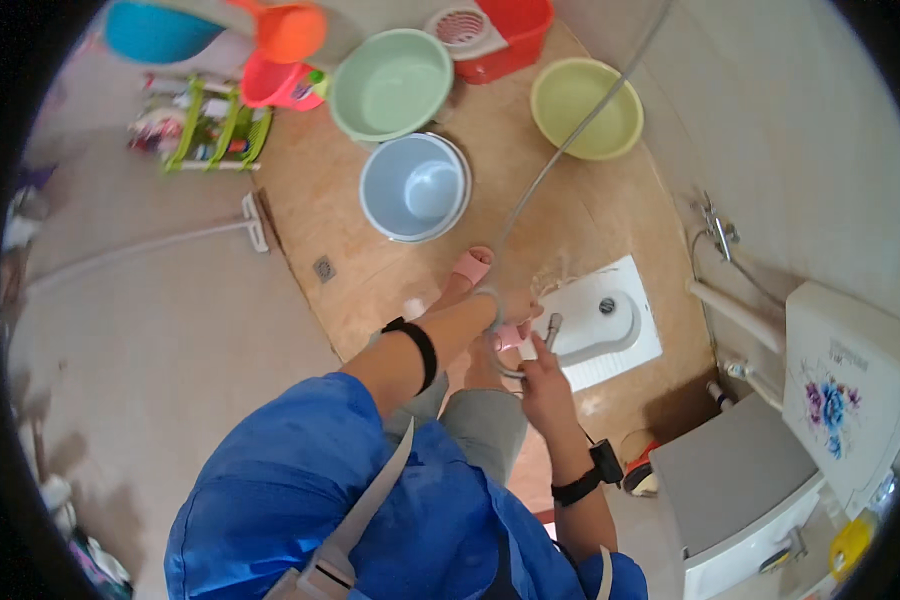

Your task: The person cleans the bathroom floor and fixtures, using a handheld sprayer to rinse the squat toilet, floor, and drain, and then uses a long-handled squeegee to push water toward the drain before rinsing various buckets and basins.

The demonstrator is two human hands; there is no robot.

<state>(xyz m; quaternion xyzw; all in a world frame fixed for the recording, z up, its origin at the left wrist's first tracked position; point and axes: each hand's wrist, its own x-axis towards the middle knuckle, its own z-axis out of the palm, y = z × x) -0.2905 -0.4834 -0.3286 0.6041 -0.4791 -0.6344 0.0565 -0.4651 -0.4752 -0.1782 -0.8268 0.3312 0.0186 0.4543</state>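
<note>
Spray nozzle [554, 323] sits over the white squat toilet [635, 285], the right hand's [544, 390] grip closed around its handle. Grey hose [580, 129] loops beside the left hand [515, 306]; whether that grip is closed, I cannot tell.

The hose [570, 141] is coloured grey, the squat toilet [592, 328] white. At far right, the cistern [820, 320] is patterned with blue-purple flowers [832, 410].
</note>
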